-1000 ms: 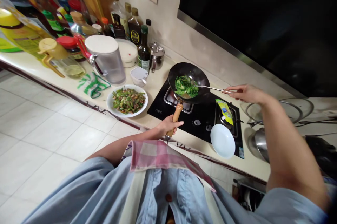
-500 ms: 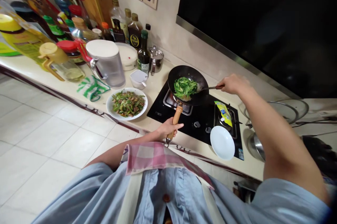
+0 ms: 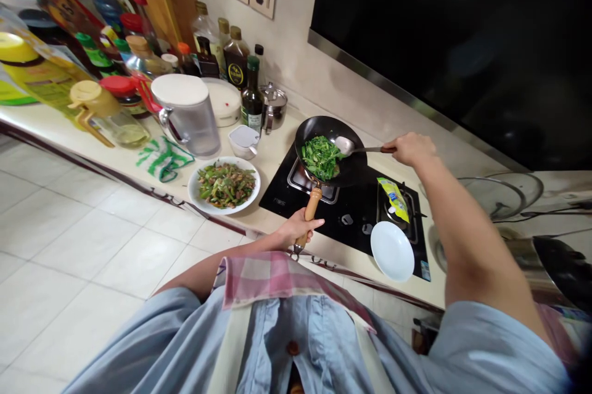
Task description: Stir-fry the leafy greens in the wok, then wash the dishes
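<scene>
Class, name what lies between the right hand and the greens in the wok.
Head view: a metal spatula, held by the right hand, its blade beside the greens.

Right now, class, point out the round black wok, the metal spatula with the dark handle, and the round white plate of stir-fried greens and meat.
Round black wok (image 3: 335, 127): head view, on its inner wall.
Metal spatula with the dark handle (image 3: 343, 145): head view, on its blade.
Round white plate of stir-fried greens and meat (image 3: 224, 211): head view, on its front rim.
</scene>
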A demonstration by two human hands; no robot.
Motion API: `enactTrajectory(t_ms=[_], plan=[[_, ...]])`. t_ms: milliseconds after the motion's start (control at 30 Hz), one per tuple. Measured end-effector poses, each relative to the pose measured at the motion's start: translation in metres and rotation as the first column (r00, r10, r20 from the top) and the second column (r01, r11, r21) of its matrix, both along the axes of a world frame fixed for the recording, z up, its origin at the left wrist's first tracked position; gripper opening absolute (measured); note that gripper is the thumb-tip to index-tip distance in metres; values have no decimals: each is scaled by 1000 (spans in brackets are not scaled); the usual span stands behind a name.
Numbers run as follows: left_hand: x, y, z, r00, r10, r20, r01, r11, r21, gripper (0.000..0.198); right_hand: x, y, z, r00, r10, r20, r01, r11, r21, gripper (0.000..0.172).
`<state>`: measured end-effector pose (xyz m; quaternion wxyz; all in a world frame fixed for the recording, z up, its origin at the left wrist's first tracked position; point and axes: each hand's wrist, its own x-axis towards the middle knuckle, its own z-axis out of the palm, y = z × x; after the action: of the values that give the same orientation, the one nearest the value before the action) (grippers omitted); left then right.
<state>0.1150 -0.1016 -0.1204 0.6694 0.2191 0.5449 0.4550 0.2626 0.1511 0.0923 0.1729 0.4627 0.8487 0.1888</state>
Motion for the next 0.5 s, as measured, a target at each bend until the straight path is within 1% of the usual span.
enactTrajectory(t_ms=[67, 100, 200, 267, 300, 333, 367, 400, 467, 500], plan=[[0, 0, 0, 1000, 0, 1, 0, 1000, -1, 54, -10, -5, -8, 1000, 19, -24, -18, 1000, 20, 39], [1, 1, 0, 1000, 3, 2, -3, 1000, -4, 54, -14, -11, -10, 998, 54, -27, -53, 998, 44, 40], [1, 1, 1, 1000, 9, -2, -9, 1000, -18, 56, -25, -40, -9, 979, 204, -24, -199, 971, 130, 41], [2, 2, 3, 1000, 0, -12, 0, 1000, -24, 55, -30, -60, -8, 969, 248, -9, -244, 958, 151, 39], [2, 2, 4, 1000, -9, -16, 9, 1000, -27, 55, -32, -68, -8, 969, 247, -5, -244, 960, 140, 37], [2, 2, 4, 1000, -18, -17, 17, 999, -29, 55, -34, -75, -8, 974, 227, 0, -226, 968, 107, 35], [2, 2, 5, 1000, -22, -19, 21, 999, -30, 54, -36, -79, -9, 981, 193, 9, -194, 980, 46, 33], [2, 2, 5, 1000, -21, -22, 21, 999, -28, 54, -36, -81, -11, 988, 151, 18, -150, 988, -44, 33], [3, 2, 6, 999, -14, -34, 13, 1000, -28, 52, -34, -83, -15, 997, 80, 14, -75, 976, -203, 38], [4, 2, 5, 999, -9, -43, 8, 1000, -30, 50, -31, -85, -17, 998, 65, -5, -64, 969, -240, 42]])
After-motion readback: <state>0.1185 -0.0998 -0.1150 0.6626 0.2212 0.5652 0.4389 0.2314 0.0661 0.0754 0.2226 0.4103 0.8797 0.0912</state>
